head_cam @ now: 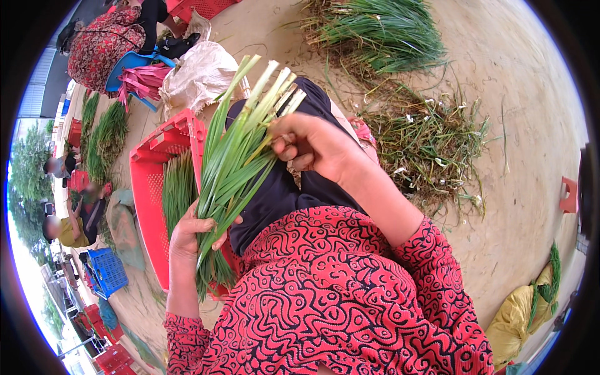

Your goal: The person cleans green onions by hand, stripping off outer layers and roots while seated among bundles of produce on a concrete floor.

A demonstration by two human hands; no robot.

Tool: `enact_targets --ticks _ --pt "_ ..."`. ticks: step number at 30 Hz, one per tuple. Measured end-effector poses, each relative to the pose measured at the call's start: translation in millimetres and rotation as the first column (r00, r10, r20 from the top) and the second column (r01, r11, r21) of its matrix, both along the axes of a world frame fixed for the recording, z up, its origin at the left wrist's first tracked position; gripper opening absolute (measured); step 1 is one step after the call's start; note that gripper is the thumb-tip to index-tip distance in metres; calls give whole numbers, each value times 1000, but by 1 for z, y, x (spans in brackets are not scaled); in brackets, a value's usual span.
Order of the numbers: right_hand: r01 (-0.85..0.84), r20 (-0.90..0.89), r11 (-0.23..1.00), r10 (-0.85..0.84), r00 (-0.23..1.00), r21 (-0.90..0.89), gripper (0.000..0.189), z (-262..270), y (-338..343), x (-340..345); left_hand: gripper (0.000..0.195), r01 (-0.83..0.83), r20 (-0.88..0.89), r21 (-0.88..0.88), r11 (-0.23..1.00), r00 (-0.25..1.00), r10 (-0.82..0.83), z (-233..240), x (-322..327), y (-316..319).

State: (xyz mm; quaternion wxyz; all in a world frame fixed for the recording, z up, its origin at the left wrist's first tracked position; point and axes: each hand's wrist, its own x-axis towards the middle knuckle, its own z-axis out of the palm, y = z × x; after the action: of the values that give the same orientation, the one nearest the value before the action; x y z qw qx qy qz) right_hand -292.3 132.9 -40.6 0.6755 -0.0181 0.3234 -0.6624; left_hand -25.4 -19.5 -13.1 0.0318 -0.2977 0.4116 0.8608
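Observation:
My left hand (194, 232) is wrapped around a bunch of long green leafy stalks, likely garlic chives (234, 154), held slantwise over my lap. Their pale cut ends point up and away from me. At the right side of the bunch, just below the pale ends, my right hand (300, 145) has its fingers curled, the thumb and forefinger pinching a yellowish leaf (260, 149). Beneath and left of the bunch stands a red plastic crate (152, 220), with more green stalks (178, 187) lying inside.
A heap of leaf trimmings (422, 145) lies on the floor to the right, with a pile of untrimmed green stalks (389, 35) beyond it. A white woven sack (201, 75) is behind the crate. Co-workers sit at the left, near a blue crate (107, 272).

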Motion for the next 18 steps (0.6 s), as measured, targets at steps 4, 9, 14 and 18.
enact_targets --ticks 4,9,14,18 --pt "-9 605 950 206 769 -312 13 -15 7 -20 71 15 6 -16 1000 1000 -15 3 0 -2" --pt "271 771 847 226 596 -458 10 -16 28 -51 74 63 23 -53 997 998 -62 -3 10 -11" --pt "521 660 672 -64 749 -526 12 -14 91 -123 75 21 44 -71 997 999 -18 3 20 -12" --pt "713 224 662 -676 702 -232 11 -78 196 -198 82 50 32 -128 990 998 -46 4 18 -14"
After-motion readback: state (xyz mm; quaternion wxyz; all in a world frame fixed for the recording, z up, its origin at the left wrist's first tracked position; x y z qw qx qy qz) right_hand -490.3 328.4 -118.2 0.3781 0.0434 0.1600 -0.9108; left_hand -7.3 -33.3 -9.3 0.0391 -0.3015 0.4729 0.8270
